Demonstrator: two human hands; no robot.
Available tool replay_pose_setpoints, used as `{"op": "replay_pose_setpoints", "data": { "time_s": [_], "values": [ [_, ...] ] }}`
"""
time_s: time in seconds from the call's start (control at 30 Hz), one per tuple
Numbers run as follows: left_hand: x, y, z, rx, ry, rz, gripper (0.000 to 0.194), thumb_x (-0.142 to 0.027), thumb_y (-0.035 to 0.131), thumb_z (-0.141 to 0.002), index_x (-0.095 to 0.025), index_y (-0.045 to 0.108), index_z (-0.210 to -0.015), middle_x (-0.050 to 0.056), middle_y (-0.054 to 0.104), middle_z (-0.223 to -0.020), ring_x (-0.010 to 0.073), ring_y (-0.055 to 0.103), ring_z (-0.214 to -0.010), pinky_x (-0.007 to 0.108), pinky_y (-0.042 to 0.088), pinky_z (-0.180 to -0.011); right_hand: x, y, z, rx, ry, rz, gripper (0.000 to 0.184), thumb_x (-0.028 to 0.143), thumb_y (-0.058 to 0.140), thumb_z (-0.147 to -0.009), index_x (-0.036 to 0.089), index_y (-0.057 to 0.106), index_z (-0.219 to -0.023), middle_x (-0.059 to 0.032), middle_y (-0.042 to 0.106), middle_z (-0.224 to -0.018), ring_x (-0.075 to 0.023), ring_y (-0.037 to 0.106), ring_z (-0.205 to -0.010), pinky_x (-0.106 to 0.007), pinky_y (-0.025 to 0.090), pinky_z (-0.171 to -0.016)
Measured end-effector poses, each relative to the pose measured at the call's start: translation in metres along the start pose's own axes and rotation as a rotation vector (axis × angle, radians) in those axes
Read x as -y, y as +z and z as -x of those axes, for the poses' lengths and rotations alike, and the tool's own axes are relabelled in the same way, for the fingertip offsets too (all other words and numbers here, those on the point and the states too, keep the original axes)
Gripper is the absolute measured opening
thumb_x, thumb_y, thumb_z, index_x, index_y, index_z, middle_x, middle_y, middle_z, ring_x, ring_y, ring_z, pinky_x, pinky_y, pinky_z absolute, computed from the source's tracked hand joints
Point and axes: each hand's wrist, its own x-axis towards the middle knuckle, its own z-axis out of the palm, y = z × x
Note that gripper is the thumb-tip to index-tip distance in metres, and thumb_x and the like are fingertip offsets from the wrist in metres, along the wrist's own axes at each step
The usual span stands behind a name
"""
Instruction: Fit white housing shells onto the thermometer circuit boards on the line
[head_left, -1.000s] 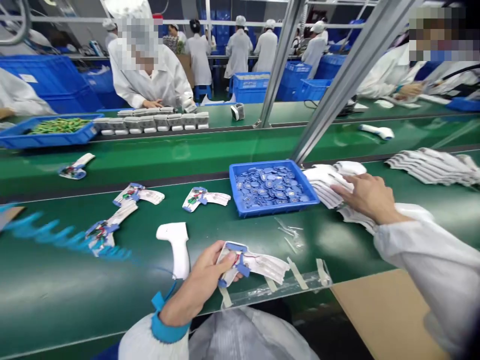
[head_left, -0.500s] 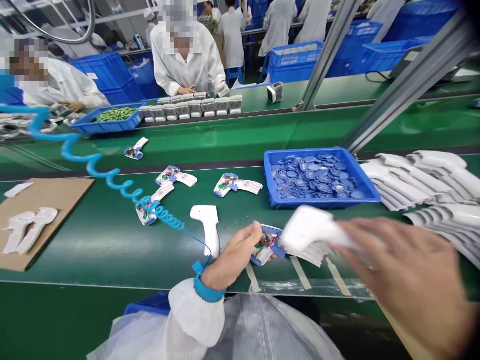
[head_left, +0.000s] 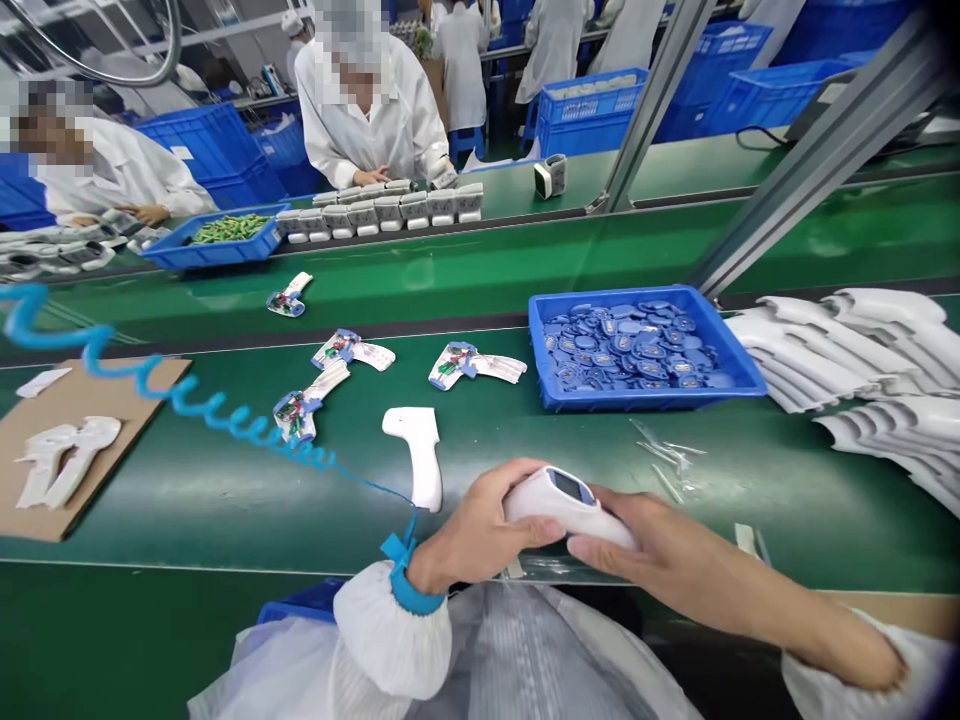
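A white infrared thermometer (head_left: 551,503) with a small dark display is held over the front edge of the bench. My left hand (head_left: 499,525) is closed around its head end, thumb on the near side. My right hand (head_left: 637,535) grips its handle end from the right. A blue wrist strap with a coiled cord (head_left: 225,415) is on my left wrist. Left of my hands lies a white thermometer shell (head_left: 416,450). Farther off are several open thermometer halves with circuit boards and wires, such as one half (head_left: 472,365).
A blue tray (head_left: 652,402) of small blue parts stands behind my right hand. Stacked white shells (head_left: 817,350) lie at the right, cardboard (head_left: 142,395) at the left. Clear plastic strips (head_left: 671,460) lie on the green bench. Across the line, co-workers sit behind a metal post (head_left: 652,110).
My right hand has brought the white shell down onto the open half in my left hand. The pieces now sit together as one body, display upward. One far half has shifted right.
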Motion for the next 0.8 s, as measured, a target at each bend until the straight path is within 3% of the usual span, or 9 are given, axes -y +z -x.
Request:
{"op": "replay_pose_setpoints", "data": {
  "time_s": [0.03, 0.1, 0.23, 0.37, 0.5, 0.53, 0.6, 0.67, 0.8],
  "values": [
    [-0.002, 0.000, 0.001, -0.009, 0.009, -0.045, 0.056, -0.043, 0.084, -0.082, -0.020, 0.062, -0.129, 0.007, 0.068, -0.121, 0.0244, 0.061, -0.109, 0.034, 0.048, -0.093, 0.005, -0.003, 0.002, 0.107, 0.045, -0.123, 0.047, 0.065, 0.051, -0.098, 0.024, 0.068, -0.113, -0.0030, 0.072, -0.092, -0.0197, 0.066, -0.081, -0.031, 0.051, -0.070],
    [-0.005, 0.001, 0.003, -0.047, 0.027, -0.124, 0.060, -0.042, 0.086, -0.081, -0.024, 0.061, -0.132, 0.005, 0.067, -0.125, 0.0251, 0.061, -0.112, 0.036, 0.047, -0.097, 0.014, -0.006, 0.003, 0.164, 0.089, -0.292, 0.046, 0.066, 0.053, -0.097, 0.024, 0.067, -0.107, -0.0008, 0.067, -0.087, -0.0157, 0.059, -0.074, -0.027, 0.048, -0.065],
    [-0.005, 0.001, 0.004, -0.081, 0.036, -0.172, 0.048, -0.044, 0.078, -0.090, -0.025, 0.062, -0.131, 0.004, 0.069, -0.122, 0.0228, 0.063, -0.108, 0.035, 0.047, -0.094, 0.019, 0.000, 0.004, 0.077, 0.071, -0.345, 0.045, 0.066, 0.052, -0.098, 0.023, 0.064, -0.104, 0.0012, 0.061, -0.082, -0.0126, 0.049, -0.067, -0.026, 0.043, -0.061],
    [-0.003, 0.002, 0.004, -0.131, 0.020, -0.217, 0.037, -0.043, 0.080, -0.087, -0.021, 0.067, -0.112, 0.002, 0.070, -0.102, 0.0190, 0.061, -0.091, 0.032, 0.046, -0.081, 0.009, 0.005, 0.006, -0.031, -0.005, -0.184, 0.039, 0.060, 0.051, -0.101, 0.023, 0.066, -0.102, -0.0014, 0.065, -0.086, -0.0164, 0.056, -0.073, -0.030, 0.047, -0.068],
    [-0.008, 0.008, 0.002, -0.209, 0.016, -0.299, 0.038, -0.039, 0.084, -0.080, -0.020, 0.060, -0.102, 0.001, 0.065, -0.098, 0.0185, 0.058, -0.088, 0.032, 0.044, -0.078, 0.014, 0.005, -0.009, -0.270, -0.187, -0.224, 0.040, 0.056, 0.059, -0.098, 0.027, 0.064, -0.126, -0.0070, 0.067, -0.121, -0.0205, 0.065, -0.103, -0.033, 0.053, -0.087],
    [-0.010, 0.009, 0.000, -0.205, 0.025, -0.315, 0.038, -0.039, 0.084, -0.080, -0.020, 0.059, -0.101, 0.002, 0.065, -0.100, 0.0190, 0.058, -0.088, 0.032, 0.045, -0.077, 0.021, 0.008, -0.017, -0.379, -0.211, -0.224, 0.037, 0.055, 0.057, -0.099, 0.026, 0.067, -0.119, -0.0060, 0.068, -0.116, -0.0187, 0.065, -0.099, -0.030, 0.053, -0.083],
    [-0.014, 0.010, -0.004, -0.180, 0.041, -0.333, 0.037, -0.036, 0.082, -0.080, -0.020, 0.059, -0.104, 0.004, 0.068, -0.104, 0.0206, 0.061, -0.089, 0.033, 0.046, -0.076, 0.038, 0.015, -0.035, -0.637, -0.211, -0.145, 0.041, 0.056, 0.052, -0.101, 0.022, 0.066, -0.083, -0.0013, 0.065, -0.084, -0.0135, 0.060, -0.073, -0.026, 0.047, -0.066],
    [-0.017, 0.012, -0.009, -0.114, 0.031, -0.340, 0.031, -0.031, 0.077, -0.080, -0.019, 0.060, -0.104, 0.005, 0.071, -0.100, 0.0215, 0.064, -0.085, 0.032, 0.047, -0.070, 0.052, 0.024, -0.051, -0.831, -0.198, -0.029, 0.056, 0.056, 0.049, -0.102, 0.021, 0.044, -0.058, 0.0026, 0.046, -0.060, -0.0107, 0.044, -0.056, -0.028, 0.036, -0.057],
    [-0.016, 0.018, -0.012, 0.015, 0.061, -0.494, 0.004, -0.023, 0.062, -0.084, -0.021, 0.063, -0.086, 0.005, 0.073, -0.081, 0.0220, 0.065, -0.070, 0.033, 0.045, -0.061, 0.060, 0.033, -0.067, -0.894, -0.211, 0.134, 0.058, 0.054, 0.052, -0.101, 0.020, 0.041, -0.056, 0.0027, 0.044, -0.056, -0.0105, 0.036, -0.053, -0.031, 0.024, -0.055]
  ]
}}
